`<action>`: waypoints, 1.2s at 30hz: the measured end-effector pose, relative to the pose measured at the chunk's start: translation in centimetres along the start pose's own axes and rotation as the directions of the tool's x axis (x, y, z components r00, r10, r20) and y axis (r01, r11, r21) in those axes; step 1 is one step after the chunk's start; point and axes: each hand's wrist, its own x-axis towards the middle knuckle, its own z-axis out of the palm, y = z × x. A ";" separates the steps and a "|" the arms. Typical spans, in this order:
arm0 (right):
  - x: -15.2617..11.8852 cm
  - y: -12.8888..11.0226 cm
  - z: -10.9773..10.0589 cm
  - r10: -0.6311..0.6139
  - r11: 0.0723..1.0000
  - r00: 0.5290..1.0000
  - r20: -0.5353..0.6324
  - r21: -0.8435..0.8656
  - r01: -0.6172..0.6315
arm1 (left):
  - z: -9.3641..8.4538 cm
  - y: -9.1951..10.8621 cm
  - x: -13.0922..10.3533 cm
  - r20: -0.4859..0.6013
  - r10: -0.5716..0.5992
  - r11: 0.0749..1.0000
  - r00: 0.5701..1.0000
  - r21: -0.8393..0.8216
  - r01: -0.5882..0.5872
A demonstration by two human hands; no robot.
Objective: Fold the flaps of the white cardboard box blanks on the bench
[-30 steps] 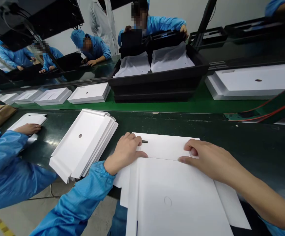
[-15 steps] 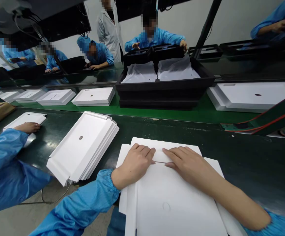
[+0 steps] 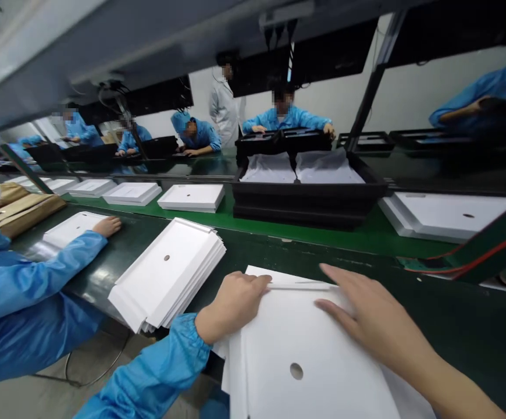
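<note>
Two hands, left (image 3: 231,302) and right (image 3: 366,317), rest on one white sheet (image 3: 309,349) with one hole (image 3: 296,370). Left of them lies one stack (image 3: 166,270). Beyond sit one black crate (image 3: 309,201) and four trays, the nearest (image 3: 192,198).

A pale wall (image 3: 410,93) backs the green conveyor belt (image 3: 344,233) and the dark glossy worktable (image 3: 475,314).

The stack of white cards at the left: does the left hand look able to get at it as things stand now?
Probably yes. The left hand rests on the white sheet, and the stack of white cards lies just beside it on the dark bench, with nothing between them.
</note>
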 end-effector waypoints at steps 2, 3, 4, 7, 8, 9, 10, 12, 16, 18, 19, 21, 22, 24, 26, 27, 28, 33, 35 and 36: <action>-0.8 0.6 -0.6 0.263 0.943 0.961 0.088 0.187 -0.275 | -0.8 -0.6 -1.5 -0.070 -0.164 0.984 0.984 -0.088 0.157; -1.1 0.8 -1.0 0.321 0.874 0.915 0.245 0.296 -0.385 | -1.3 -0.8 -2.2 -0.084 -0.231 0.965 0.969 -0.147 0.217; -1.3 0.9 -1.3 0.305 0.795 0.855 0.420 0.382 -0.471 | -1.7 -0.9 -3.0 -0.075 -0.273 0.946 0.959 -0.204 0.253; -1.0 0.2 -2.4 0.083 0.670 0.735 0.673 0.508 -0.541 | -2.4 -0.6 -4.4 0.008 -0.246 0.920 0.969 -0.312 0.237; -0.6 -0.2 -2.8 0.034 0.668 0.733 0.680 0.530 -0.523 | -2.4 -0.5 -4.4 0.007 -0.220 0.915 0.976 -0.345 0.209; 0.0 -0.7 -3.1 -0.010 0.674 0.733 0.680 0.546 -0.497 | -2.3 -0.3 -4.3 -0.009 -0.199 0.903 0.980 -0.390 0.180; 0.7 -1.2 -3.4 -0.058 0.684 0.726 0.685 0.557 -0.470 | -2.0 -0.1 -3.9 -0.035 -0.194 0.880 0.980 -0.447 0.159; 2.1 -2.0 -3.9 -0.142 0.737 0.697 0.703 0.545 -0.399 | -1.3 0.2 -3.0 -0.058 -0.221 0.809 0.973 -0.569 0.150; 4.0 -2.6 -4.0 -0.103 0.942 0.774 0.625 0.312 -0.126 | -0.2 0.3 -1.6 0.023 -0.331 0.691 0.943 -0.675 0.259; 4.2 -2.7 -3.6 -0.076 0.979 0.824 0.562 0.200 -0.046 | 0.0 0.1 -1.5 0.042 -0.370 0.731 0.928 -0.604 0.318; 4.1 -2.8 -3.3 -0.084 0.985 0.844 0.529 0.174 -0.011 | 0.1 -0.1 -1.6 0.030 -0.374 0.781 0.927 -0.528 0.332; 3.8 -3.0 -2.4 -0.125 0.988 0.882 0.454 0.134 0.071 | 0.5 -0.7 -1.8 -0.020 -0.349 0.891 0.937 -0.317 0.325; 3.5 -3.2 -1.8 -0.139 0.989 0.898 0.417 0.106 0.104 | 0.8 -1.0 -1.9 -0.049 -0.326 0.928 0.944 -0.209 0.309; 2.6 -3.3 -0.4 -0.145 0.989 0.925 0.352 0.024 0.146 | 1.7 -1.6 -2.1 -0.074 -0.265 0.963 0.961 -0.071 0.260; 1.3 -3.2 1.0 -0.154 0.983 0.944 0.293 -0.056 0.177 | 2.6 -2.1 -2.1 -0.060 -0.189 0.980 0.980 -0.076 0.185; 0.6 -3.1 1.6 -0.176 0.975 0.948 0.264 -0.088 0.205 | 3.0 -2.3 -2.1 -0.055 -0.143 0.984 0.988 -0.119 0.136; -0.2 -2.9 2.2 -0.212 0.963 0.949 0.232 -0.116 0.243 | 3.3 -2.5 -2.1 -0.052 -0.096 0.981 0.994 -0.175 0.086; -3.6 -2.8 3.3 -0.390 0.877 0.914 0.110 -0.259 0.405 | 3.6 -2.3 -2.5 -0.086 -0.020 0.962 0.996 -0.272 -0.004; -4.5 -3.5 3.5 -0.394 0.864 0.915 0.082 -0.305 0.399 | 3.7 -1.5 -3.0 -0.083 0.021 0.987 0.996 -0.155 -0.034; -4.8 -4.1 3.7 -0.382 0.867 0.921 0.077 -0.317 0.385 | 3.9 -1.0 -3.4 -0.070 0.067 0.995 0.995 -0.072 -0.072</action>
